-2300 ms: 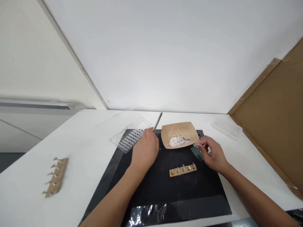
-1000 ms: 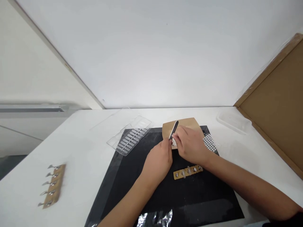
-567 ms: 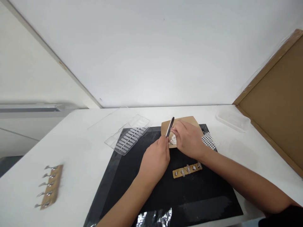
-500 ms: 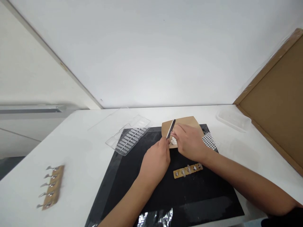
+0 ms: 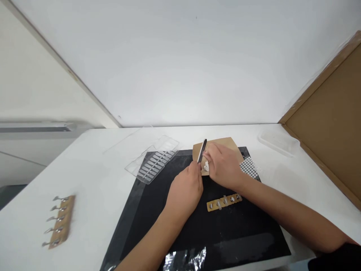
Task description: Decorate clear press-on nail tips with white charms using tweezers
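The left hand has its grip closed around the lower end of a slim black-and-white stick, thumb and fingers drawn together with the lower end hidden among them. From there the stick rises free above the left grip, tilted so its upper, dark end points away from the person and slightly to the right. The right hand is just beside it on the right, its fingertips bunched close to the middle of the stick; whether they touch it, or pinch something small, I cannot tell. Both hands meet at the near left part of a brown card tray, the stick showing against the tray's left side, with white bits in the tray seen between the two hands. The tray sits at the far edge of a black mat on the white worktop. Nearer the person, below the right wrist, a tan strip with small pieces standing along it lies on the mat. Just beyond the right wrist is a sheet of white dots, and left of the stick, well apart from it, lies a clear plastic case of pale, nail-shaped pieces.
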Tool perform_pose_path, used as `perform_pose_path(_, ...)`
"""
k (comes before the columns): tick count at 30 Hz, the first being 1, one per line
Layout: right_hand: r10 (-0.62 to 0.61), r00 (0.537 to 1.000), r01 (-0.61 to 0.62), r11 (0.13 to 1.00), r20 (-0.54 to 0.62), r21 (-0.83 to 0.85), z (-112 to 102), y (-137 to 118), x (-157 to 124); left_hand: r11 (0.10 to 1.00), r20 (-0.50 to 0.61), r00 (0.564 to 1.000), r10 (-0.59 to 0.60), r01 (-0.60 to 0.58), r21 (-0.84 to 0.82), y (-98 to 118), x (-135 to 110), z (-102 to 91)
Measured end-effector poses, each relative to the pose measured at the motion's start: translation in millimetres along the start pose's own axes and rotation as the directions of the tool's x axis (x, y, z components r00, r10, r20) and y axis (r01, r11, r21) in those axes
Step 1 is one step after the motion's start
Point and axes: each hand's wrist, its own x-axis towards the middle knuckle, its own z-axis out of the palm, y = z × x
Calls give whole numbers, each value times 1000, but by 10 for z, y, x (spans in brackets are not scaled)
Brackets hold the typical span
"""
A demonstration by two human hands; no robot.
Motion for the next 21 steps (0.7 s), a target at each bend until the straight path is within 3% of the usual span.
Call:
perform_pose_path(3,-28,998,27,1000,52,4,-22,-11,6,1000,11,1000,-1,1,-6,3,-8,-7)
perform_pose_path(7,20,998,-22,999,-52,-43,-39,6,30,1000,-14,1000,1,-2,-24,10,-18,-19)
perform_pose_path(12,-98,994,99,995,45,-26,-22,-25,29,1000,13,1000,-11,11,3,-4,-14,-17)
perform_pose_path(15,-30,999,28,998,-24,-51,-17,-45,29,1000,-9,1000,-10,10,8,-10,-16,-17)
perform_pose_path(19,-70,996,71,997,50,-28,-34,-29,24,1000,13,1000,-25,25,-16,-3,-25,-16)
perform_pose_path(21,-46,999,47,998,29,-43,-47,-14,25,999,-4,1000,-17,17,-32,4,-27,-18)
